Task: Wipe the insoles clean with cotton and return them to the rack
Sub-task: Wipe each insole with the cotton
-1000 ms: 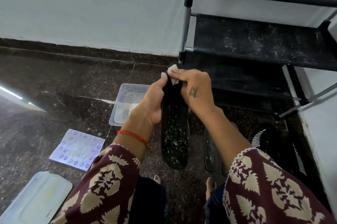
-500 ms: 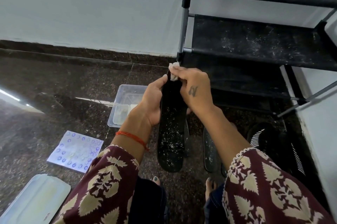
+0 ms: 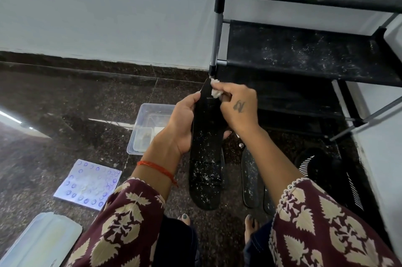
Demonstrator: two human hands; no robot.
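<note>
Left hand (image 3: 181, 123) in a curled grip round the left edge of a long black insole (image 3: 206, 149), thumb along the edge near the top, fingertips showing past the right edge. Right hand (image 3: 236, 107) pinched shut on a small white wad of cotton (image 3: 215, 92), pressed against the insole's upper end. Insole held roughly upright in front of the body, top end just before the rack's lowest corner, lower half flecked with white specks, upper part darker and cleaner.

Below and right, on the dark speckled floor (image 3: 65, 114): two more black insoles (image 3: 250, 179) lying side by side, also speckled. Further right, a black shoe with white stripes (image 3: 322, 171). Behind the hands, the black-shelved rack (image 3: 293, 55) with metal posts, shelves dusted white. Left of the held insole, a clear plastic tub (image 3: 148, 123); nearer, a blue-dotted square sheet (image 3: 89, 184) and a pale lid (image 3: 41, 240). Patterned maroon sleeves (image 3: 326, 234) and bare toes (image 3: 185, 217) at the bottom.
</note>
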